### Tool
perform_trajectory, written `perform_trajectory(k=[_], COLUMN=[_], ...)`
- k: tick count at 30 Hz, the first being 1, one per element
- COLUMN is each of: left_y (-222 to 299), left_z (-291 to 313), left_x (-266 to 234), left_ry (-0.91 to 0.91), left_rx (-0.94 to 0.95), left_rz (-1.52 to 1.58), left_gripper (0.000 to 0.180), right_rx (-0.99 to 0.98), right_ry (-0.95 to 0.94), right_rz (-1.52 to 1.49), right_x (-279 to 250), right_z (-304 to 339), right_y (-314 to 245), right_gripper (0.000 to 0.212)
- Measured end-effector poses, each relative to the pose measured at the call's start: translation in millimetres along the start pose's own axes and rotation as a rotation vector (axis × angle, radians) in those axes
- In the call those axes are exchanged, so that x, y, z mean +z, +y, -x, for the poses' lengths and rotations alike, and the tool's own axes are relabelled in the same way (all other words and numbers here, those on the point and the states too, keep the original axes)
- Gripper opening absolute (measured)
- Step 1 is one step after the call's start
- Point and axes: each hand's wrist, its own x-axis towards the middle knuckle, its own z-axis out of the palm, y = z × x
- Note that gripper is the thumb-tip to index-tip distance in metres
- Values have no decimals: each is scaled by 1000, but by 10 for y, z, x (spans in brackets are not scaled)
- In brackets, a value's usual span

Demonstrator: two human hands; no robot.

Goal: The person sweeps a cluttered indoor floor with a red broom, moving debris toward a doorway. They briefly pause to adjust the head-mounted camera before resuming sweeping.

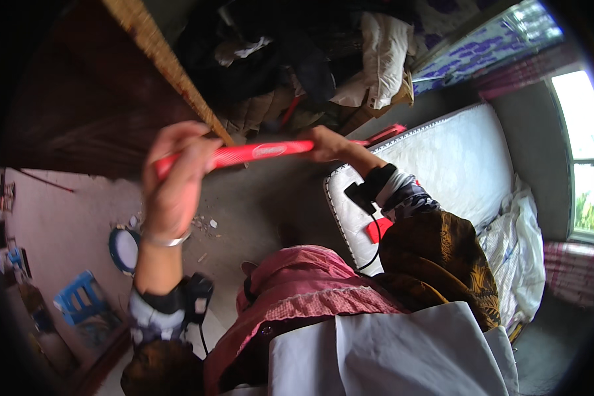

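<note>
A red stick-like handle [251,154] with a pale printed label lies almost level across the space in front of me. My left hand [171,178] is closed around its left end and looks smeared by motion. Farther along, my right hand [327,144] wraps the handle right of the label. Beyond the right wrist a frayed red end [386,134] sticks out over the white padded surface [435,165]; the right forearm partly covers it, so its kind is unclear.
A dark red panel [79,99] with a worn wooden edge stands at the upper left. Piled clothes [297,59] fill the back. Small debris [208,226], a round dark-rimmed basin [115,249] and a blue plastic stool [82,297] are on the left floor. A window [584,152] is at right.
</note>
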Motion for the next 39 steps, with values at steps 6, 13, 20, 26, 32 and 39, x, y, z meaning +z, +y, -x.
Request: perform_trajectory(k=[6, 13, 20, 26, 32, 39], left_y=[-403, 479, 660, 287, 584, 820], left_z=[-224, -422, -185, 100, 909, 1165], left_x=[166, 74, 18, -67, -22, -355], left_ry=[56, 138, -135, -244, -183, -293], left_rx=[-71, 138, 140, 126, -39, 180], left_rz=[-86, -203, -241, -163, -506, -234], left_gripper=[18, 36, 46, 25, 29, 31], right_rx=[-31, 64, 71, 23, -88, -472], right_ry=[119, -102, 249, 765, 342, 245], right_rz=[-57, -211, -101, -72, -362, -292], right_x=[236, 350, 293, 1160, 1805, 1810], right_z=[-168, -732, -367, -351, -298, -419], right_y=[436, -501, -771, -436, -946, -1309], right_gripper=[22, 28, 18, 15, 17, 13])
